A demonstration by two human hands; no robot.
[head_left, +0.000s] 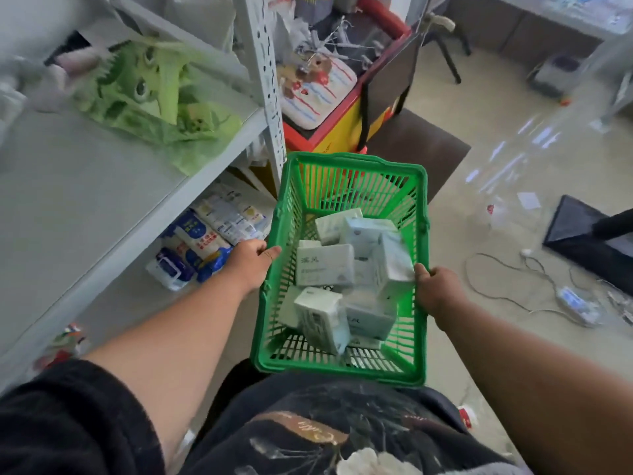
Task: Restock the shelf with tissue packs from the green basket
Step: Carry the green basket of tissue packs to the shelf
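I hold a green plastic basket [354, 168] in front of my body, above the floor. My left hand [251, 260] grips its left rim and my right hand [433, 291] grips its right rim. Inside lie several white and pale blue tissue packs [323, 265], jumbled on one another. The white metal shelf [113, 186] stands at my left; the board nearest me has a wide bare stretch, with a green printed bag [154, 94] lying at its far end.
Blue-and-white packs [202, 245] lie on the lower shelf board. A perforated white upright [270, 84] edges the shelf. Beyond the basket stands a red-and-yellow cabinet [329, 132] with a dark mat beside it. Cables and a power strip [579, 303] lie on the floor at right.
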